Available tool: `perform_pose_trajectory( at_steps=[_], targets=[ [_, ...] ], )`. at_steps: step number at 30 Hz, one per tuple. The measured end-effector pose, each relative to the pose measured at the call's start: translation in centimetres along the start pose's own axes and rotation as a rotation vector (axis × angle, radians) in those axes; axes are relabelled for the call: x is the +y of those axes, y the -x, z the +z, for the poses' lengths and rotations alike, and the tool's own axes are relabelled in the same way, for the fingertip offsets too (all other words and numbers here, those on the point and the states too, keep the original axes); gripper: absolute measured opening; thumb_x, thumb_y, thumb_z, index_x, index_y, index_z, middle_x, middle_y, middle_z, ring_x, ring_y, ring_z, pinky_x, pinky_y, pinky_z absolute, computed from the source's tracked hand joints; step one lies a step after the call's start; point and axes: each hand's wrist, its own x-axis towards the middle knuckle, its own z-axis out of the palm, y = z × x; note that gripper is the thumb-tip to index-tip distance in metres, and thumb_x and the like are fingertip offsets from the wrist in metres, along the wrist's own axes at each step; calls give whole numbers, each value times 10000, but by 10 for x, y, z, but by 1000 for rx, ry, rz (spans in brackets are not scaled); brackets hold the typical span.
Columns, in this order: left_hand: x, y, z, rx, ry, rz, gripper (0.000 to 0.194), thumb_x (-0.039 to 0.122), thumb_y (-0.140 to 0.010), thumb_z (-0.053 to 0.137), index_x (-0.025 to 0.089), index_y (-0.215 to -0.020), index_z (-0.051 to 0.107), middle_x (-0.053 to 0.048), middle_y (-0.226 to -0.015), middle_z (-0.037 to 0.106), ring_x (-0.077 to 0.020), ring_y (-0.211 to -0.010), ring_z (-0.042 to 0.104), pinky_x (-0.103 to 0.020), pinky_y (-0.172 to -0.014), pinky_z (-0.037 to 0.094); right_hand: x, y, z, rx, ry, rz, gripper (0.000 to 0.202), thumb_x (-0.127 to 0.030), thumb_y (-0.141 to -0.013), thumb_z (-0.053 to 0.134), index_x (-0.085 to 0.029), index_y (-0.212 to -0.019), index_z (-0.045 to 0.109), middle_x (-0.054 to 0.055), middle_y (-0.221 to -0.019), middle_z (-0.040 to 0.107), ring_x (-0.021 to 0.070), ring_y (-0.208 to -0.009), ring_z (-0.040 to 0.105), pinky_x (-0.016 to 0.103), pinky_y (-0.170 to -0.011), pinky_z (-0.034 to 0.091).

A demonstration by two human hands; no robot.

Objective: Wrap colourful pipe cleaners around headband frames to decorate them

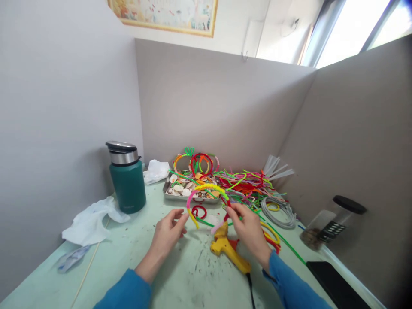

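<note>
A thin arched band wrapped in fuzzy yellow, pink, green and red stems (208, 186) is held up just above the pale green tabletop (174, 279), between the person's hands and in front of a shallow metal tray of seashells (175, 197). Its crown points away from the person toward the tray, and its open side faces back toward the body; the widest span runs roughly left to right, with the yellow end on the left and a pale pink end on the right, both pointing nearward. The right hand (249, 227) pinches the red stretch of the right limb between thumb and fingers. The left hand (169, 231) is loosely curled, thumb and fingers a little apart, its tips just beside the left limb; whether they touch it cannot be told. Under the pink end lies a yellow plastic glue gun with an orange trigger (234, 256), its handle slanting toward the near right. Beyond the band sits a curled dark red fuzzy stem (205, 210), and right of the tray spreads a tangled heap of multicoloured fuzzy stems (243, 182). A teal metal bottle (128, 186) stands at the left.
</note>
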Motion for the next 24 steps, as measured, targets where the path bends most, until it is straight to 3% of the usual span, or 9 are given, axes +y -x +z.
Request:
perform_pose_trajectory(
  at_steps=[2, 5, 13, 18, 24],
  targets=[
    [0, 0, 0, 17, 2, -17, 508, 542, -767, 486, 133, -1057, 568, -104, -955, 671, -164, -579, 633, -272, -515, 493, 0, -22, -4, 48, 36, 1, 302, -383, -874, 436, -180, -718, 596, 24, -668, 601, 164, -625, 517, 252, -567, 337],
    [-5, -1, -1, 24, -30, -2, 472, 534, -780, 455, 138, -1001, 587, -86, -854, 686, -157, -537, 619, -270, -507, 478, -2, -60, 5, 111, 41, 4, 327, -391, -869, 417, -172, -700, 591, 5, -613, 579, 146, -583, 498, 239, -543, 314],
    [-19, -12, -3, 16, -63, -16, 420, 512, -787, 431, 165, -966, 587, -55, -791, 692, -148, -481, 598, -261, -481, 452, 5, -149, 66, 177, 132, 113, 366, -364, -875, 358, -161, -777, 645, 38, -699, 650, 162, -638, 539, 241, -572, 332],
    [-21, -14, -1, -5, -94, -16, 397, 492, -796, 425, 172, -971, 582, -54, -780, 692, -147, -471, 596, -257, -492, 452, 15, -172, 97, 136, 232, 189, 361, -348, -894, 351, -166, -891, 663, 80, -831, 683, 185, -726, 579, 253, -614, 348],
    [-23, -15, 1, -23, -116, -3, 374, 459, -793, 428, 174, -969, 594, -47, -734, 693, -148, -457, 588, -256, -492, 442, 27, -174, 121, 0, 334, 228, 321, -341, -897, 403, -179, -930, 679, 92, -865, 698, 195, -779, 610, 256, -627, 363]
  ],
)
